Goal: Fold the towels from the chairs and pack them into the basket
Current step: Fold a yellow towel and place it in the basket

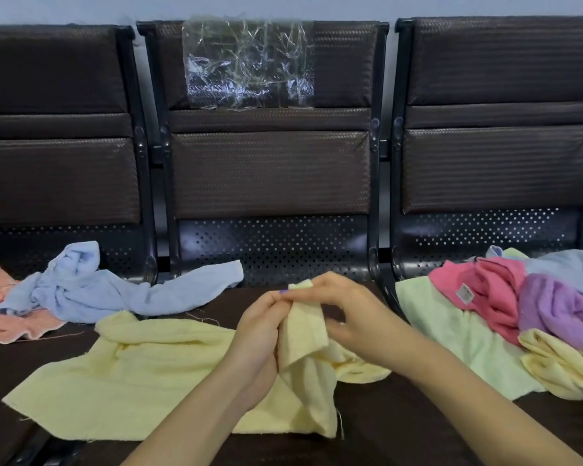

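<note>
A pale yellow towel [142, 375] lies spread on the seat of the middle chair [270, 176]. One corner of it is lifted between my hands. My left hand [256, 334] grips the raised fold from the left. My right hand [344, 311] pinches the top of the same corner from the right. A light blue towel [91, 290] lies crumpled at the back left. A peach towel [0, 314] sits at the far left edge. No basket is in view.
On the right chair seat is a heap of towels: light green [451, 334], pink [485, 294], purple [559, 311], another yellow [559, 368] and a pale blue one [572, 267]. A crinkled clear plastic sheet [248, 63] is stuck on the middle chair's backrest.
</note>
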Demonstrator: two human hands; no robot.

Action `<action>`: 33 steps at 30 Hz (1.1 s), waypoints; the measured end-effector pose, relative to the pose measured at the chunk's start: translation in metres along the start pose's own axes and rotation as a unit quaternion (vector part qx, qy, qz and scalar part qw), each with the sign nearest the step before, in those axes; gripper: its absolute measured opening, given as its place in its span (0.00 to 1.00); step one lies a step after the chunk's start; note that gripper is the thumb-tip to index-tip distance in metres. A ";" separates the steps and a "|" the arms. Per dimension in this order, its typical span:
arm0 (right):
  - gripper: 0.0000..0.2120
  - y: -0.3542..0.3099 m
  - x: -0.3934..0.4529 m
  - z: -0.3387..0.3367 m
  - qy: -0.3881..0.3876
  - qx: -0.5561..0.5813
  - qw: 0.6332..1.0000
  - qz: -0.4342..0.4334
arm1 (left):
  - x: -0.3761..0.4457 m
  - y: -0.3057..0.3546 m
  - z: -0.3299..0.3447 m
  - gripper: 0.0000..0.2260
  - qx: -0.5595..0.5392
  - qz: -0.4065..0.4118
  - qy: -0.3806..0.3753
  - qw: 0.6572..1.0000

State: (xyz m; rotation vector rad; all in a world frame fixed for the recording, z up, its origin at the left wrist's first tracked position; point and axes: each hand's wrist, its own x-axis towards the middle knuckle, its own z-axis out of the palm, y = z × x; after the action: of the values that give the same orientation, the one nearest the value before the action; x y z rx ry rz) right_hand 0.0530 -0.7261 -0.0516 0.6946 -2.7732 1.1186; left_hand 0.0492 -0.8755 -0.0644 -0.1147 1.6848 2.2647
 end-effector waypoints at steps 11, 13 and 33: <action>0.18 -0.009 0.002 0.002 0.078 -0.086 0.993 0.033 | 0.001 0.005 -0.006 0.17 0.019 -0.014 0.001 1.000; 0.15 -0.009 0.002 0.004 0.090 -0.083 0.992 0.029 | -0.002 0.004 -0.003 0.19 0.112 0.068 -0.025 0.991; 0.17 -0.010 -0.007 -0.010 0.135 0.154 0.977 0.053 | -0.011 0.000 0.005 0.11 0.206 0.204 -0.062 0.955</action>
State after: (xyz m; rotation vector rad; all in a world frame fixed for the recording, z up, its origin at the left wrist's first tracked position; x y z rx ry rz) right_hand 0.0623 -0.7232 -0.0399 0.3819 -2.4599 1.5569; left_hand 0.0602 -0.8732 -0.0603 0.5046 2.2274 2.0579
